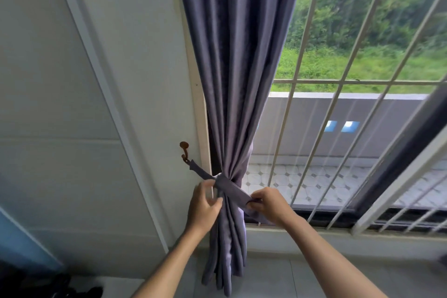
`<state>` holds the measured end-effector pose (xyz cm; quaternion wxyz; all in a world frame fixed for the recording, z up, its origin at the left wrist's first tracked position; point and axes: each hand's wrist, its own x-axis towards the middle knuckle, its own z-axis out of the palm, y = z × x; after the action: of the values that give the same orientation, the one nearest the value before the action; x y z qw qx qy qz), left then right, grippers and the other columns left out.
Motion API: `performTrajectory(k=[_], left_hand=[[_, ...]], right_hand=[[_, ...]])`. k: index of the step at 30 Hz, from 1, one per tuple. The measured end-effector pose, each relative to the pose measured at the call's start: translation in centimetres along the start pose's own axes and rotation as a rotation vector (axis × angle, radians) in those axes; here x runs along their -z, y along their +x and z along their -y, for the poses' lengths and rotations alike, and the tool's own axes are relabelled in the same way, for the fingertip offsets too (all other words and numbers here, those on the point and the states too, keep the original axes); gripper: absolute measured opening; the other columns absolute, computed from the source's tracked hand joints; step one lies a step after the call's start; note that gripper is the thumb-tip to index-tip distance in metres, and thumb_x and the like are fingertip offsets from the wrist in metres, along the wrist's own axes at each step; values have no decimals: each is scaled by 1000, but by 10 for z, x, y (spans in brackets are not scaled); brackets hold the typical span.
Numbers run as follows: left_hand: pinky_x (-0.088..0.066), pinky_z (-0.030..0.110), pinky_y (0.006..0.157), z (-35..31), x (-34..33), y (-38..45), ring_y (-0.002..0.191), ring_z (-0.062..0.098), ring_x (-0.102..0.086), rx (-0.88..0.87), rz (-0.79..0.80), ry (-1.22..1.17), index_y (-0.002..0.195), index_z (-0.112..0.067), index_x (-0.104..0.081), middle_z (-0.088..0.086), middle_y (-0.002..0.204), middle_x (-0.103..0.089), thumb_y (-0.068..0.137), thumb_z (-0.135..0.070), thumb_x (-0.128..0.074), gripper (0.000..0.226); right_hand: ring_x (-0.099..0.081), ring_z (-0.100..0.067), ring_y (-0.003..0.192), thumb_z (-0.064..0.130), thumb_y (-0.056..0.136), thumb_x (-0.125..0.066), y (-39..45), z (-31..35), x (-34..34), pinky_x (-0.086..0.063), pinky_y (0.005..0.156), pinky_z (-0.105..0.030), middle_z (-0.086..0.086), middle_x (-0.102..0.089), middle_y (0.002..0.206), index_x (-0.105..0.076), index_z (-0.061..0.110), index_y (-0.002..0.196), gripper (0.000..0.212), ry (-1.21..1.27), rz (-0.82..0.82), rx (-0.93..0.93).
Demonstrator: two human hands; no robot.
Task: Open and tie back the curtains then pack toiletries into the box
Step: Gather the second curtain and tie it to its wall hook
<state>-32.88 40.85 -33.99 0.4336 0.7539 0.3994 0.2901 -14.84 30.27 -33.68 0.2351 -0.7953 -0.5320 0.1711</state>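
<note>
Purple curtain [232, 80] bunched beside barred window [338, 94], tieback [229, 185] pinched in right hand [268, 203], left hand [204, 203] loosely open.

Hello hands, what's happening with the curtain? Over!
Left hand open beside the curtain. Right hand pinching the tieback, which wraps the bunch and is looped on the hook. Nothing in the way.

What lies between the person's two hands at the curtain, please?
In the head view, the gathered curtain with the tieback band wrapped across it lies between the left hand and right hand.
</note>
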Motion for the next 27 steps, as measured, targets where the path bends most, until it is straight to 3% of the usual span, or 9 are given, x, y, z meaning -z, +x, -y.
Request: performTrajectory(k=[3,7,11,13,17,23,25,27], left_hand=[[-47,11,70,-23,-5,17,85,9,-62,-48,0,-60,122,-25,-46,-13,111,-53,77,-26,-75,54],[-47,18,73,-43,-17,34,88,2,-58,-59,14,-51,114,-27,-48,-16,101,-60,71,-38,-78,54],[-44,20,62,-49,-17,46,81,21,-65,34,40,-32,97,-17,-56,-5,78,-62,82,-27,-70,23],[-42,13,53,-49,-11,52,66,17,-61,46,137,-15,86,-15,-57,-6,66,-58,86,-22,-67,12],[-39,29,62,-37,2,60,59,18,-51,75,320,-61,73,-14,-57,0,62,-56,85,-20,-67,16],[-36,29,59,-30,7,47,53,15,-46,108,270,-158,64,-20,-54,-9,50,-51,81,-17,-70,24],[-37,29,58,-27,11,42,51,12,-45,115,251,-205,65,-20,-54,-9,49,-51,77,-21,-71,21],[-38,29,58,-22,15,40,51,10,-45,131,238,-266,69,-19,-57,-10,51,-52,73,-24,-71,16]], right_hand=[[-16,-15,60,18,79,-64,-5,-4,1,-21,53,-32,-8,-25,60,-38,2,59,37,25,8,1],[-17,-15,56,19,80,-65,-6,-3,2,-21,51,-29,-4,-25,55,-35,6,56,40,5,24,7],[-22,-16,52,21,82,-64,-4,-4,9,-22,50,-31,-3,-29,51,-39,9,56,38,-101,43,27],[-34,-20,53,22,85,-60,-1,-9,19,-28,52,-33,-3,-41,53,-45,15,58,32,-170,40,21],[-59,-25,66,26,88,-57,15,-17,39,-49,60,-34,-4,-66,69,-69,16,78,19,-233,33,-5],[-53,-24,97,42,87,-59,54,2,48,-33,73,-35,4,-65,98,-73,32,97,20,-479,71,8],[-52,-23,97,45,87,-61,63,3,50,-34,73,-34,4,-61,97,-73,29,95,22,-514,70,-4],[-53,-24,89,45,85,-64,68,3,48,-38,72,-34,1,-60,85,-73,22,87,24,-484,87,-52]])
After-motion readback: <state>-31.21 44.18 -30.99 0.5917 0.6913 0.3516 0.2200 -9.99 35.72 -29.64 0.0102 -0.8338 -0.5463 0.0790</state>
